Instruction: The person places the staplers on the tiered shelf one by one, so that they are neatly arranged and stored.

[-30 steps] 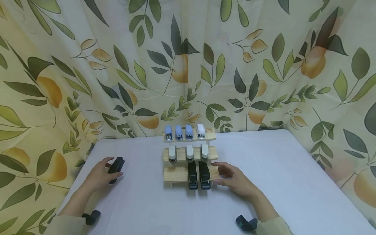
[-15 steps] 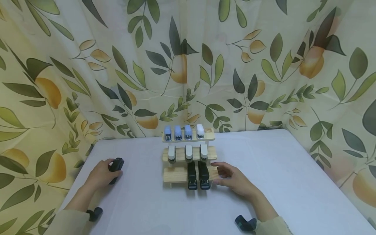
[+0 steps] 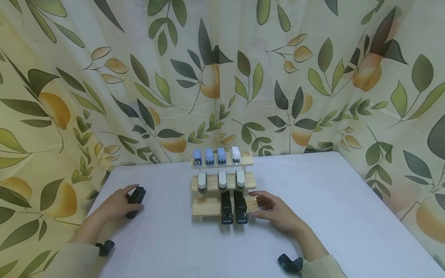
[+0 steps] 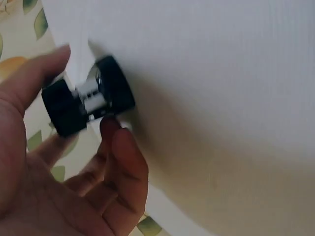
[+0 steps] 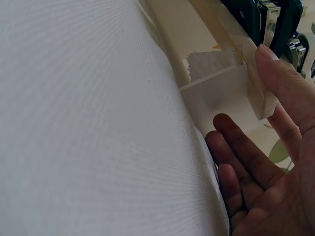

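Observation:
At the table's left, my left hand [image 3: 116, 202] holds a black stapler [image 3: 136, 202]. In the left wrist view this stapler [image 4: 101, 98] lies between thumb and fingers. My right hand [image 3: 278, 212] grips the right end of a three-tier wooden rack's bottom board [image 3: 206, 207]. In the right wrist view the thumb lies on the board's end [image 5: 263, 98], with other fingers near the white support [image 5: 216, 93] below. Two black staplers, one of them the left one [image 3: 226, 208], stand on that tier beside the right hand.
The middle tier carries three whitish staplers, the central one [image 3: 223, 180] among them. Several small staplers, blue and one white [image 3: 235, 155], stand on the top tier. White cloth covers the table [image 3: 167, 247]; a leaf-and-fruit curtain [image 3: 222, 116] hangs behind it.
My left wrist and forearm shift right, then back left, while the black stapler stays in that hand at nearly the same spot. The right hand keeps its place at the rack.

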A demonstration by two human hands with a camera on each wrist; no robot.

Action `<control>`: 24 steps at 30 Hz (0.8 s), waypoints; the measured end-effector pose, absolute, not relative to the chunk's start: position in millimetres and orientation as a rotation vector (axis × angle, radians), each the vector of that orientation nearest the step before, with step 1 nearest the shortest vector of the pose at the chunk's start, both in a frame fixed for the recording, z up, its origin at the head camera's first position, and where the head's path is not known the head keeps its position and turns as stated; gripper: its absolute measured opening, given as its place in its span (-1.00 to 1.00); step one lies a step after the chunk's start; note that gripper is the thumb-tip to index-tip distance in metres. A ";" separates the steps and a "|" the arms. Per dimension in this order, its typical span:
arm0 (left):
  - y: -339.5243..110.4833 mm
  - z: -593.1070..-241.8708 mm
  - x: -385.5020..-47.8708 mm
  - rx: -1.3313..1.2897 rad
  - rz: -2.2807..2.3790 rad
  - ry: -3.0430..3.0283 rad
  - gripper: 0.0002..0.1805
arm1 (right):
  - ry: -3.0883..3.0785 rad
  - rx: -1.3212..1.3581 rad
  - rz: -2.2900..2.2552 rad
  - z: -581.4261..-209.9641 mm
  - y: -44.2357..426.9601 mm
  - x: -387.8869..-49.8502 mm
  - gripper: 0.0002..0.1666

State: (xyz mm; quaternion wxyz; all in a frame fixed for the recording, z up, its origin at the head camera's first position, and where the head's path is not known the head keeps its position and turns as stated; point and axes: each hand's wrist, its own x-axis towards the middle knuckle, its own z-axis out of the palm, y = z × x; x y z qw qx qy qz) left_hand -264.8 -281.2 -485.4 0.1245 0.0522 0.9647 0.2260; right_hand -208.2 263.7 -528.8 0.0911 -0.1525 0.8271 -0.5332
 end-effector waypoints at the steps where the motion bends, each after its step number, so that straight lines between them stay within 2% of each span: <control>1: -282.9 -484.4 -265.3 0.164 0.664 2.794 0.05 | 2.459 -0.452 -1.583 -528.7 263.7 -208.2 -0.25; 9: -298.6 -479.1 -268.1 0.265 0.689 2.661 0.24 | 2.454 -0.432 -1.578 -527.4 262.8 -207.6 -0.25; 24: -310.4 -469.1 -270.5 0.305 0.760 2.477 0.34 | 2.451 -0.432 -1.577 -527.7 263.4 -207.9 -0.25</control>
